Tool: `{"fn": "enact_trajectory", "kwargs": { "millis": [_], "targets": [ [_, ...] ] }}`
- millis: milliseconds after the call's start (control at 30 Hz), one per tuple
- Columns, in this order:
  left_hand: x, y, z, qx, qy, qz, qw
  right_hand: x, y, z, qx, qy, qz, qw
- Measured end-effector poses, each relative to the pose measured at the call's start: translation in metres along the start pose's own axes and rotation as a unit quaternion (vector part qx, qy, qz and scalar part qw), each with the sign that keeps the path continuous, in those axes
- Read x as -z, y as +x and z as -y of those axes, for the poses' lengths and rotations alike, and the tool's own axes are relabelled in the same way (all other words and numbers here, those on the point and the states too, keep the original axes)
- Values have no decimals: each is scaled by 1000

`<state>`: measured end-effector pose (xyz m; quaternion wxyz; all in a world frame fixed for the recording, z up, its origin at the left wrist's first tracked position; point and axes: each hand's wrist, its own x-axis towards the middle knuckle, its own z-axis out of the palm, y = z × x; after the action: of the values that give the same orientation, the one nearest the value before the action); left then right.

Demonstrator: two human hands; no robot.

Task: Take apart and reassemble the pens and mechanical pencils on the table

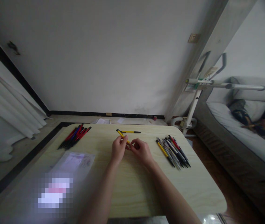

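Note:
Both my hands meet over the middle of a pale wooden table. My left hand and my right hand are closed on the same yellow pen, whose black tip sticks out up and to the left of my left fingers. A second yellow pen lies flat just beyond the hands.
A pile of red, blue and black pens lies at the table's far left. Another pile of mixed pens lies at the right. A clear plastic bag lies at the near left. An exercise machine and a sofa stand right of the table.

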<state>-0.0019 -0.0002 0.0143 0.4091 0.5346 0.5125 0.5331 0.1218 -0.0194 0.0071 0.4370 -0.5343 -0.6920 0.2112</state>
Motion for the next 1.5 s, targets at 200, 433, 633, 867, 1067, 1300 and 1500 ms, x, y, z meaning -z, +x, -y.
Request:
{"fn": "enact_trajectory", "kwargs": {
  "millis": [200,433,633,867,1067,1300,1500],
  "targets": [
    [1,1,2,0,-2,0,1000,0,0,0,0,7,-2,1000],
    [2,1,3,3,-3,-2,1000,0,0,1,-4,8,-2,1000],
    [3,1,3,6,-11,-13,1000,3,0,2,-7,18,-2,1000],
    [5,3,5,21,-21,-35,999,2,1,-4,-12,0,-10,1000],
    [6,4,4,29,-31,-31,999,3,1,-6,22,-55,-5,998],
    [4,4,6,21,-55,-29,998,0,1,-9,90,-112,8,990],
    [3,3,6,19,-56,-32,998,-1,0,-11,89,-118,11,989]
  ]
}}
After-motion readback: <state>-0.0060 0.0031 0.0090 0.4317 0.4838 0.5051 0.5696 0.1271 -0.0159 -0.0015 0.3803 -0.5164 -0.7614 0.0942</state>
